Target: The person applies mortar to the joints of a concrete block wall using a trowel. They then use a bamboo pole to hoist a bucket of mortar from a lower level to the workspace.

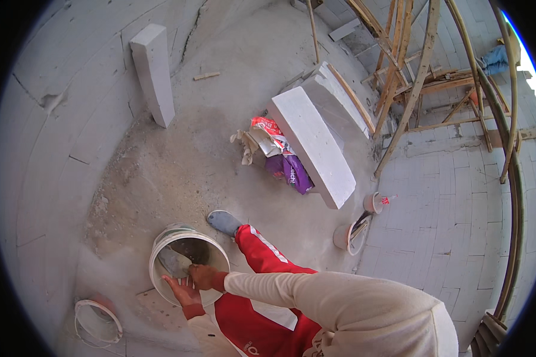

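Note:
A white bucket [219,253] stands on the floor in front of me, and grey material shows inside it. My right hand [203,277] is closed at the bucket's near side, gripping what looks like a trowel [183,263]. The trowel's blade lies inside the bucket; the handle is hidden in my fist. Close beside it, my left hand [183,290] is at the near rim with its fingers stretched out and nothing in them.
At the lower left stands a smaller bucket [98,321]. Ahead are a long white block [315,146] and crumpled bags [289,169]. Another block [153,74] leans at the left wall. Buckets [342,237] with tools stand rightward; wooden scaffolding [420,77] rises at upper right.

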`<state>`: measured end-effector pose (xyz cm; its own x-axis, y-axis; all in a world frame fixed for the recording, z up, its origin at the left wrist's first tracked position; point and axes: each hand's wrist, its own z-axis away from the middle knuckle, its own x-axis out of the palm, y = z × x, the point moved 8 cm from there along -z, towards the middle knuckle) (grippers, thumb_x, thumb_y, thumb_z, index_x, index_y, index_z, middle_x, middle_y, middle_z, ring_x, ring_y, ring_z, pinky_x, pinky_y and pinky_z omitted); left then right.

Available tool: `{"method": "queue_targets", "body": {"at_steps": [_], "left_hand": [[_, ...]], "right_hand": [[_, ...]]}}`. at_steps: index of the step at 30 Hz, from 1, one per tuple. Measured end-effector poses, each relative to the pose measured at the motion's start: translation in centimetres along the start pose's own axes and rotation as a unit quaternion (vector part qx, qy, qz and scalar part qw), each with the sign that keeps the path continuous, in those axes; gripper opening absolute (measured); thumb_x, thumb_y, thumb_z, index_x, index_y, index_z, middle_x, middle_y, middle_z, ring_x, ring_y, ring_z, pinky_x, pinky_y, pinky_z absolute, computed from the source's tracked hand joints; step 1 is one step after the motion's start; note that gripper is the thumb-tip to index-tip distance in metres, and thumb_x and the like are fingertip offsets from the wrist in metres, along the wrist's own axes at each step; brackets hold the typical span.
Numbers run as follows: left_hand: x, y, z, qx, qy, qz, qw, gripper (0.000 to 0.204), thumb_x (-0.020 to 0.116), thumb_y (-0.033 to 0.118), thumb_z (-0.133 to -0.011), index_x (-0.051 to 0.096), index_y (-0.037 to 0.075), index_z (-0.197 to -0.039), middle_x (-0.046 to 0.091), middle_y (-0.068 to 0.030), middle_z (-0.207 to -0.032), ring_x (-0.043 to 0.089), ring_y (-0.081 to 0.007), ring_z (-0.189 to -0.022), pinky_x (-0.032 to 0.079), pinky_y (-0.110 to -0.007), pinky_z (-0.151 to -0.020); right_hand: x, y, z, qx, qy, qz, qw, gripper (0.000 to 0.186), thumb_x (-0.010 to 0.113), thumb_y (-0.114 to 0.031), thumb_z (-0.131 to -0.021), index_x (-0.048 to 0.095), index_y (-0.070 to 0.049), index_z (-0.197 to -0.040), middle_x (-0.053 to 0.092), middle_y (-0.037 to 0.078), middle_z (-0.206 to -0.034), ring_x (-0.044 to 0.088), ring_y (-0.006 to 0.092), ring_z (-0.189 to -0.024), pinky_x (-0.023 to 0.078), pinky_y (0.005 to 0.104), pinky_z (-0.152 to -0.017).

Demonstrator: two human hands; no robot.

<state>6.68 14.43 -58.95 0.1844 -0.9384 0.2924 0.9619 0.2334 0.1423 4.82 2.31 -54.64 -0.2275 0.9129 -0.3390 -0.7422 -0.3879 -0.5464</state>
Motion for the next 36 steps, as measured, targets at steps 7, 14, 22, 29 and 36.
{"method": "queue_targets", "body": {"at_steps": [7,14,22,29,36], "left_hand": [[5.2,5.2,12.1,0.155,0.005,-0.177,0.972,0.04,0.067,0.016,-0.096,0.055,0.007,-0.133,0.065,-0.0094,-0.123,0.064,-0.026,-0.112,0.055,-0.044,-0.091],[15.2,-2.3,23.2,0.155,-0.184,-0.12,0.963,0.04,0.066,0.026,-0.099,0.055,0.007,-0.132,0.065,-0.0087,-0.122,0.064,-0.0215,-0.111,0.054,-0.043,-0.091],[27.8,-27.4,30.8,0.09,-0.198,-0.356,0.909,0.033,0.067,0.021,-0.098,0.055,0.004,-0.124,0.066,-0.0159,-0.117,0.068,-0.0283,-0.103,0.058,-0.044,-0.087],[44.7,-47.2,34.9,0.106,-0.231,-0.459,0.851,0.02,0.073,0.007,-0.09,0.063,0.002,-0.106,0.071,-0.0078,-0.093,0.069,-0.0198,-0.073,0.058,-0.034,-0.069],[58.8,-65.5,40.4,0.336,-0.339,-0.661,0.579,0.022,0.083,0.011,-0.082,0.071,-0.005,-0.09,0.073,-0.0089,-0.075,0.065,-0.0118,-0.059,0.053,-0.027,-0.049]], "right_hand": [[-4.7,-3.3,21.1,-0.093,0.088,-0.079,0.989,0.05,0.064,-0.018,-0.087,0.043,-0.005,-0.13,0.069,0.024,-0.091,0.069,0.0448,-0.082,0.054,0.0532,-0.072],[-9.2,0.1,34.6,-0.056,0.118,-0.162,0.978,0.043,0.059,-0.031,-0.094,0.049,-0.004,-0.126,0.067,0.026,-0.097,0.066,0.0446,-0.094,0.052,0.053,-0.082],[-20.0,14.9,50.5,-0.042,0.247,-0.271,0.929,0.04,0.055,-0.038,-0.098,0.045,-0.011,-0.126,0.069,0.024,-0.092,0.068,0.0455,-0.086,0.052,0.0546,-0.074],[-27.2,35.4,66.8,0.114,0.341,-0.262,0.896,0.041,0.052,-0.046,-0.099,0.047,-0.012,-0.122,0.07,0.024,-0.097,0.068,0.047,-0.089,0.051,0.0579,-0.074],[-33.5,48.7,81.6,0.228,0.51,-0.262,0.787,0.04,0.059,-0.043,-0.097,0.052,-0.009,-0.117,0.07,0.025,-0.082,0.067,0.0474,-0.08,0.051,0.0571,-0.071]]}}
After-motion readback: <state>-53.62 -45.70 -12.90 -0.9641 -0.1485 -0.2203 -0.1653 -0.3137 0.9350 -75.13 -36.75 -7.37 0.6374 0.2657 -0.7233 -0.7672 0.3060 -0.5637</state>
